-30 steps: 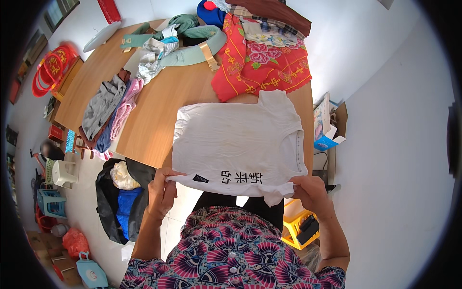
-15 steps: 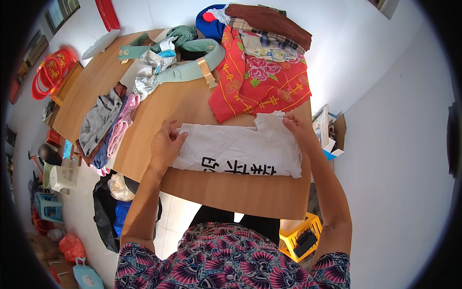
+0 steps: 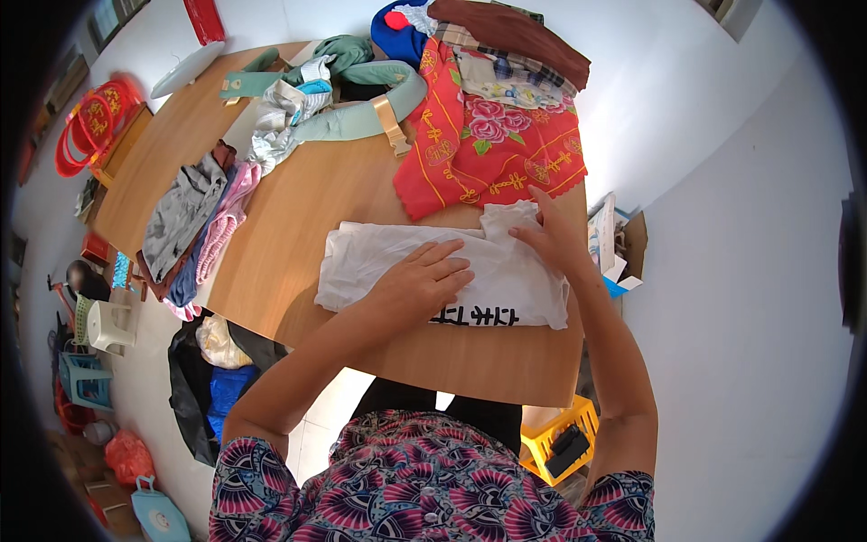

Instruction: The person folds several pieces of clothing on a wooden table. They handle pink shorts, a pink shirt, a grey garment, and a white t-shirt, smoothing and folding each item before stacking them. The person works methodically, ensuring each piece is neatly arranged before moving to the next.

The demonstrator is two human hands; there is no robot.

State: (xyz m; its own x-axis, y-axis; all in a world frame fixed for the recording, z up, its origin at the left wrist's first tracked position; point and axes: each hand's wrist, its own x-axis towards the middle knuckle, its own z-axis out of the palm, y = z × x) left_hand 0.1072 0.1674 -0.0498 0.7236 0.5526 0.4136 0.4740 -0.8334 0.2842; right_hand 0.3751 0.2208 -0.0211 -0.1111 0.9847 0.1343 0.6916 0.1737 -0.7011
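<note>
A white T-shirt (image 3: 361, 262) with black lettering lies folded into a flat strip near the front edge of the wooden table (image 3: 433, 361). My left hand (image 3: 426, 282) rests flat on the middle of the cloth, fingers stretched out and covering part of the lettering. At the shirt's right end, my right hand (image 3: 553, 233) touches the cloth beside the short piece that sticks up there. Its thumb and fingers are spread apart. Just beyond the shirt lies a red floral cloth (image 3: 492, 163).
Folded clothes (image 3: 194, 221) are stacked at the table's left edge. A pale green padded carrier (image 3: 361, 117) and a pile of clothes (image 3: 515, 45) lie toward the back. A yellow basket (image 3: 560, 443) stands below right, a black bag (image 3: 194, 388) below left. A white wall (image 3: 722, 271) rises on the right.
My left hand has let go of the shirt's left end and moved right onto its middle, lying flat. My right hand has opened from its pinch on the upper right corner.
</note>
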